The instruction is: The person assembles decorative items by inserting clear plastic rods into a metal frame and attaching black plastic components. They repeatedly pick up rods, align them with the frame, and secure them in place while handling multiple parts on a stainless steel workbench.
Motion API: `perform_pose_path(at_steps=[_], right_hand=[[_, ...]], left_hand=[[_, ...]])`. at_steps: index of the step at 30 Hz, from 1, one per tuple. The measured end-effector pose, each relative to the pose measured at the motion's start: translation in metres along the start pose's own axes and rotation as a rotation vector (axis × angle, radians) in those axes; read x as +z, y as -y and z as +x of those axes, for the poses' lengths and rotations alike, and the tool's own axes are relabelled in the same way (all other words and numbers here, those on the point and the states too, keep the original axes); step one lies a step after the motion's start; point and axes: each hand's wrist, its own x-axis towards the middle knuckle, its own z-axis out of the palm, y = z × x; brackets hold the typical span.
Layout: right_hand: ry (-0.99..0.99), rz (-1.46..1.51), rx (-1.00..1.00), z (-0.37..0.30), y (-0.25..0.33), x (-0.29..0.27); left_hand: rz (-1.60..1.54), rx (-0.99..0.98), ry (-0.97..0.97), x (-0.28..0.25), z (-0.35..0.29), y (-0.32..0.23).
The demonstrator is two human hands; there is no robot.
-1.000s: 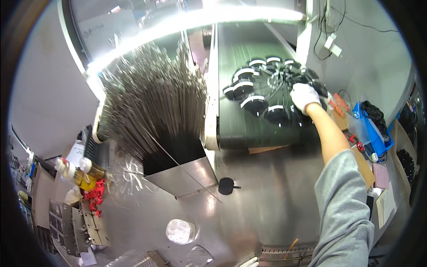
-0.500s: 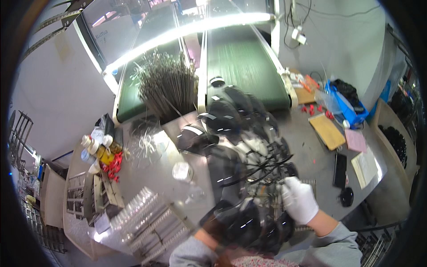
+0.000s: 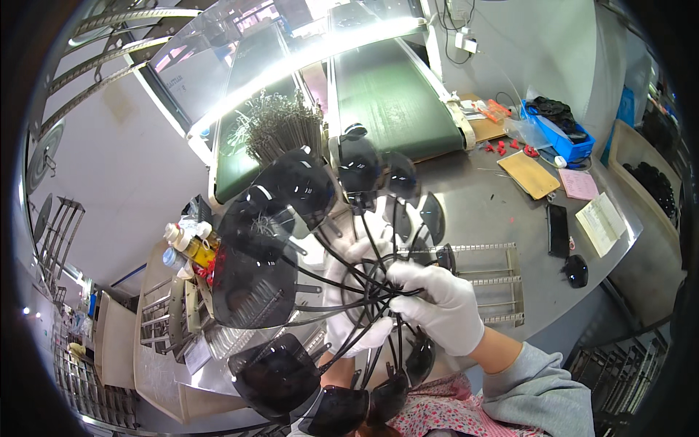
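Keep grip at hub of sprue [image 3: 371,291], where black runners meet — not on dark lenses [image 3: 255,280], which smudge and scratch. Hold cluster level, near you, above steel table [image 3: 502,211]. Right hand [image 3: 437,306] clenched around runners at hub. Left hand [image 3: 349,291] behind them, fingers partly curled, cradling same bundle. Green conveyor [image 3: 389,95] lies far, behind.

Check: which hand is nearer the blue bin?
Right. The right hand grips the lens cluster on the side toward the blue bin; the left hand sits beside it, farther off.
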Motion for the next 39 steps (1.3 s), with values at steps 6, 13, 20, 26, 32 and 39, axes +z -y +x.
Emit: perform_pose_path(at_steps=[6,13,20,26,32,39], right_hand=[[0.142,-0.185,-0.297,-0.004,0.019,0.018],[0.2,-0.253,-0.328,-0.013,0.035,0.046],[0.167,-0.514,-0.744,0.079,0.1,0.003],[0.274,-1.038,-0.85,0.129,0.094,0.03],[0.04,-1.191,-0.988,0.142,0.113,0.01],[0.139,-0.852,-1.103,0.158,0.174,-0.007]], left_hand=[[-0.267,-0.252,0.029,-0.02,-0.017,-0.037],[-0.656,0.033,0.173,-0.036,-0.016,-0.021],[-0.673,-0.212,0.25,-0.053,-0.024,-0.043],[-0.82,-0.29,0.415,-0.029,-0.014,-0.039],[-0.868,-0.353,0.221,-0.046,-0.007,-0.044],[-1.069,0.022,0.757,-0.037,0.021,-0.028]])
